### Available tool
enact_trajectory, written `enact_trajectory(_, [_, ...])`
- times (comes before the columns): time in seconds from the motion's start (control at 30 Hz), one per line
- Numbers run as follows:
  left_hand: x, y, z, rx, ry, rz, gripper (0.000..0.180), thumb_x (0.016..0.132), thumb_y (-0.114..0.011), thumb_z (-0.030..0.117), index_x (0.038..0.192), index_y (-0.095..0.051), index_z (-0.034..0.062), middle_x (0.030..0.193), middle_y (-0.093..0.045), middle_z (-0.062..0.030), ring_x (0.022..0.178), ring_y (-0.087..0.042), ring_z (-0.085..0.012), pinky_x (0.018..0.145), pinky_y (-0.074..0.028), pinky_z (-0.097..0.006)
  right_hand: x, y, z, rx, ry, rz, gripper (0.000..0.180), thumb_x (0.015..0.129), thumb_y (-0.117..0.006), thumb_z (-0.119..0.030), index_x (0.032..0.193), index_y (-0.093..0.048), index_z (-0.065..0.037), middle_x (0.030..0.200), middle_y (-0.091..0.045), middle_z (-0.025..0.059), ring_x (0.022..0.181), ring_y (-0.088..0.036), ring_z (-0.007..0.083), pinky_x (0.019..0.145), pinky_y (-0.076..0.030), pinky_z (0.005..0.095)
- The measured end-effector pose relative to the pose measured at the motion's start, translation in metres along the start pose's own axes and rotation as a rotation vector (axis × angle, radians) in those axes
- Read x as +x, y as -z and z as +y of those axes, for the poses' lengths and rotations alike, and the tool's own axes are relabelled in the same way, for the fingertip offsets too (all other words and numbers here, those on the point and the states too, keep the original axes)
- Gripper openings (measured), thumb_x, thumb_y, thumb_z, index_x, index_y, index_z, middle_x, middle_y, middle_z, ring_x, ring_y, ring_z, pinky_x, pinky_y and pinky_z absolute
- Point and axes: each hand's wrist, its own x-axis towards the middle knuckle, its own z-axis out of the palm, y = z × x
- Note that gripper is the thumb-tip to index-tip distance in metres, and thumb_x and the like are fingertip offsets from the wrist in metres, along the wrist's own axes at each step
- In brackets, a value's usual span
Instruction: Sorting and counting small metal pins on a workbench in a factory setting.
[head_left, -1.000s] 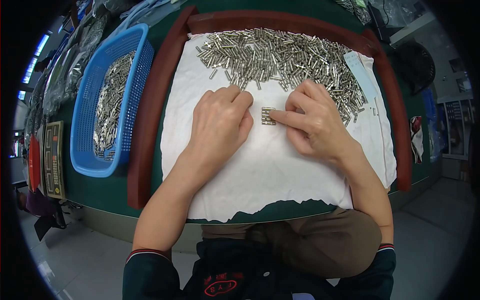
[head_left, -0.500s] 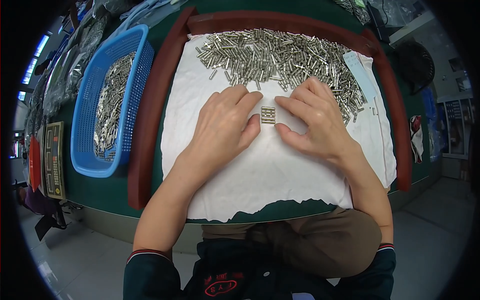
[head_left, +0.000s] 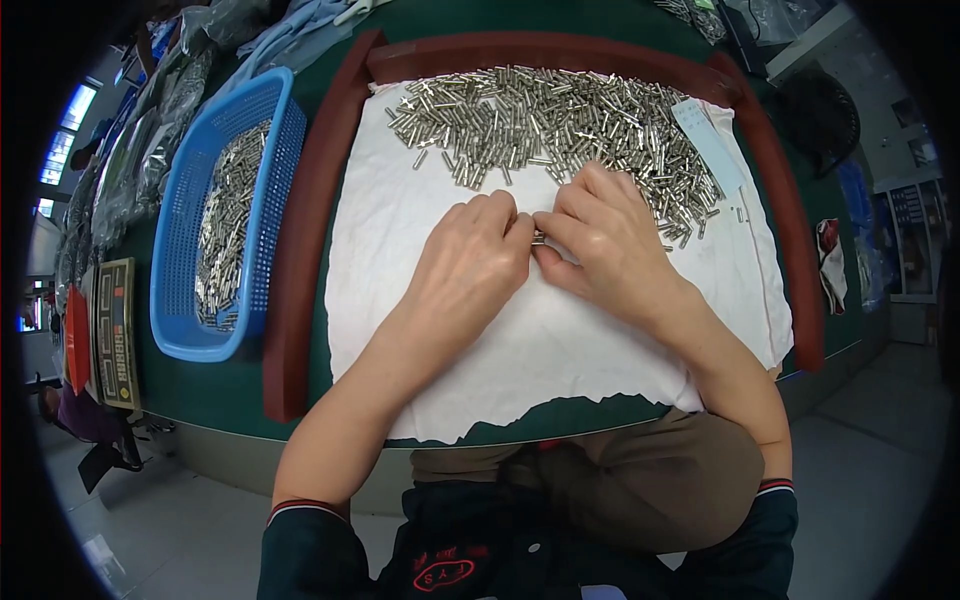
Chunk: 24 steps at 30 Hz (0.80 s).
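Note:
On a white cloth (head_left: pixel 560 340), my left hand (head_left: pixel 472 248) and my right hand (head_left: pixel 610 240) meet fingertip to fingertip. Between them shows a bit of a small group of short, shiny metal pins (head_left: pixel 539 238); most of the group is hidden by my fingers. Both hands are closed, with thumb and fingers gripping the group from its two ends. Just beyond my fingers spreads a large heap of loose metal pins (head_left: pixel 530 120), lying at all angles.
A dark red wooden frame (head_left: pixel 292 290) borders the cloth left, right and behind. Outside it, to the left, stands a blue perforated basket (head_left: pixel 180 335) with more pins. A pale blue paper slip (head_left: pixel 708 148) lies by the heap's right edge. Farther left is a boxed item (head_left: pixel 116 335).
My hands have come together from both sides and closed on the small row of pins, which lay uncovered between them before. The view has shifted slightly.

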Motion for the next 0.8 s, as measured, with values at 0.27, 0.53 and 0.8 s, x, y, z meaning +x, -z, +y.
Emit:
enact_trajectory(0.27, [0.001, -0.006, 0.006, 0.151, -0.024, 0.035, 0.019, 0.071, -0.069, 0.001, 0.089, -0.062, -0.0016, 0.086, -0.055, -0.0113, 0.076, -0.058, -0.0275, 0.070, -0.049, -0.037, 0.001, -0.004, -0.002, -0.109, 0.064, 0.067, 0.009, 0.065, -0.069, -0.012, 0.064, -0.064, -0.005, 0.071, -0.058, 0.0049, 0.086, -0.052, 0.0225, 0.075, -0.041, 0.0363])
enact_trajectory(0.53, [-0.002, -0.010, 0.011, 0.178, 0.003, 0.068, 0.013, 0.071, -0.066, 0.002, 0.082, -0.060, 0.0004, 0.082, -0.053, -0.0110, 0.074, -0.057, -0.0268, 0.067, -0.048, -0.038, -0.002, -0.006, -0.007, -0.075, -0.004, 0.082, 0.009, 0.063, -0.070, -0.011, 0.061, -0.063, -0.006, 0.069, -0.058, 0.0050, 0.084, -0.053, 0.0224, 0.071, -0.042, 0.0353])
enact_trajectory(0.8, [-0.004, -0.007, 0.018, 0.176, 0.037, 0.066, 0.016, 0.071, -0.066, 0.000, 0.086, -0.062, -0.0003, 0.084, -0.055, -0.0112, 0.074, -0.058, -0.0267, 0.065, -0.048, -0.038, -0.003, -0.005, -0.009, 0.008, -0.051, 0.099, 0.008, 0.063, -0.069, -0.008, 0.062, -0.062, -0.004, 0.068, -0.059, 0.0058, 0.082, -0.053, 0.0238, 0.071, -0.044, 0.0371])
